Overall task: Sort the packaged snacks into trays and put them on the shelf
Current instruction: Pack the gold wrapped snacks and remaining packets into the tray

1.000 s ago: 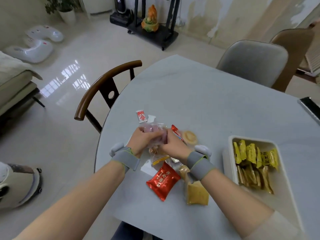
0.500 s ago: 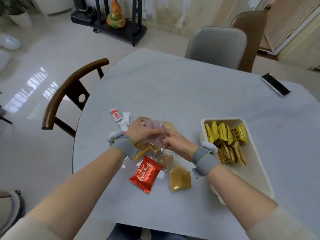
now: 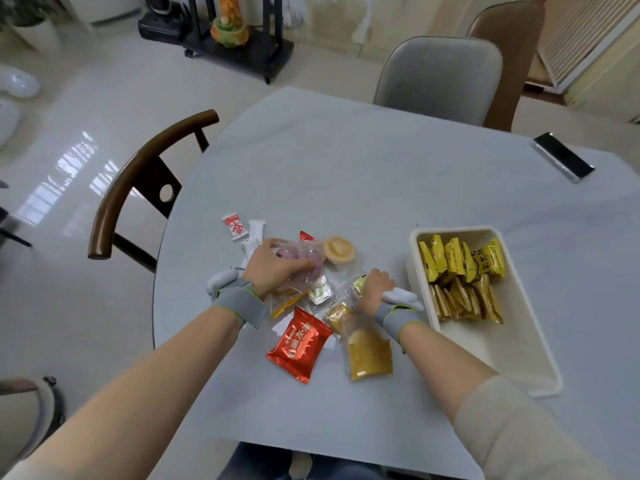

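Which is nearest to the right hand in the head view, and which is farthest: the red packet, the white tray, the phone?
Measured from the right hand:
1. White tray, just to its right, beside the wrist.
2. Red packet, to its left and nearer the person.
3. Phone, far right corner of the table.

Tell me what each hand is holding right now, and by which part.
The left hand grips clear packets of purple snacks from above. The right hand pinches a small gold packet by its edge.
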Demonstrator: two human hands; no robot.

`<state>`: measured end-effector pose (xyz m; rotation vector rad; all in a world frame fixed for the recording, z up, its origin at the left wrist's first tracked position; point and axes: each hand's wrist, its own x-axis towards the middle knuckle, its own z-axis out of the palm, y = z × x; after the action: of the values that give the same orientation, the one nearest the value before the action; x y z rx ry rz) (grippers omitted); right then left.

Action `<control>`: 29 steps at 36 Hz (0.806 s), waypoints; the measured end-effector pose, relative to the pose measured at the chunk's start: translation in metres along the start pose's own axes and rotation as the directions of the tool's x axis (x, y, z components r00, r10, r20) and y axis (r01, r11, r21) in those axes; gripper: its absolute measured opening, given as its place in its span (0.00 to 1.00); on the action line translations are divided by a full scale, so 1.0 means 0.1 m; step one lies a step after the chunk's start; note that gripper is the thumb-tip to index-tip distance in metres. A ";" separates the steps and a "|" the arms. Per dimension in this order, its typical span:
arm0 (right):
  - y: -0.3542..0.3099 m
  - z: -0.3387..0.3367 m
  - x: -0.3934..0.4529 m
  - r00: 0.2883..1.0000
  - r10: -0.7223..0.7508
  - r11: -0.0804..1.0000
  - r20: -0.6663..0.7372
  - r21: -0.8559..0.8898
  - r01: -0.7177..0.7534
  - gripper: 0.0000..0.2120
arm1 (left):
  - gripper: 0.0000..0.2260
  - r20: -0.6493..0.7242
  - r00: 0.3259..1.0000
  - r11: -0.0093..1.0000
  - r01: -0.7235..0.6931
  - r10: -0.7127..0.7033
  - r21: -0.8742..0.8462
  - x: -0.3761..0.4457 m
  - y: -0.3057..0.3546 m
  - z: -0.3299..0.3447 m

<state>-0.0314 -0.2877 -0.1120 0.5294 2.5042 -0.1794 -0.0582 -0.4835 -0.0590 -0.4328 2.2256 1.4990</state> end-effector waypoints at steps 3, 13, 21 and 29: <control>0.03 -0.13 -0.07 0.997 -0.038 0.999 0.063 -0.013 0.039 0.18 | 0.31 0.034 0.999 1.000 0.004 -0.003 -0.002 -0.02 -0.02 -0.02; 0.33 -0.76 -0.61 0.950 -0.310 0.447 0.042 0.888 0.106 0.20 | 0.34 0.182 0.979 0.994 -0.084 0.096 -0.072 -0.13 -0.08 0.01; 0.60 -0.70 -0.81 0.946 -0.322 0.203 -0.037 0.973 0.107 0.25 | 0.27 0.342 0.876 0.940 -0.332 0.340 -0.082 -0.30 0.26 0.38; 1.04 -0.74 -0.91 0.909 -0.415 -0.339 0.044 0.919 -0.200 0.31 | 0.27 0.341 0.771 0.833 -0.549 0.537 -0.069 -0.57 0.47 0.79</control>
<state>0.0428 -0.2055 -0.0017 0.6627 1.1954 -2.4578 -0.0186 -0.3915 -0.0185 0.5156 2.1706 1.6388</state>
